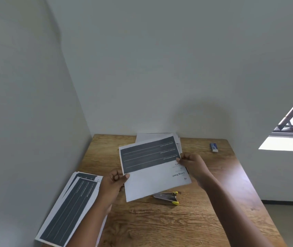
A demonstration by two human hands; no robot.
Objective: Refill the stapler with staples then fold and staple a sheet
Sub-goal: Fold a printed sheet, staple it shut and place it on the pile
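Note:
I hold a printed sheet [153, 168] above the wooden table [204, 220]; its far half is a dark block with thin lines, its near half white with small print. My left hand [114, 180] pinches the sheet's left edge. My right hand [193, 165] pinches its right edge. The sheet is tilted, its near edge hanging lower. A small silver stapler [168, 196] with yellow tips lies on the table just below the sheet's near edge, its jaws slightly apart.
A stack of folded printed sheets [70, 207] lies at the table's left edge. More white paper [158, 136] rests at the back by the wall. A small blue-and-white box [214, 147] sits at the back right. Walls close in on the left and behind.

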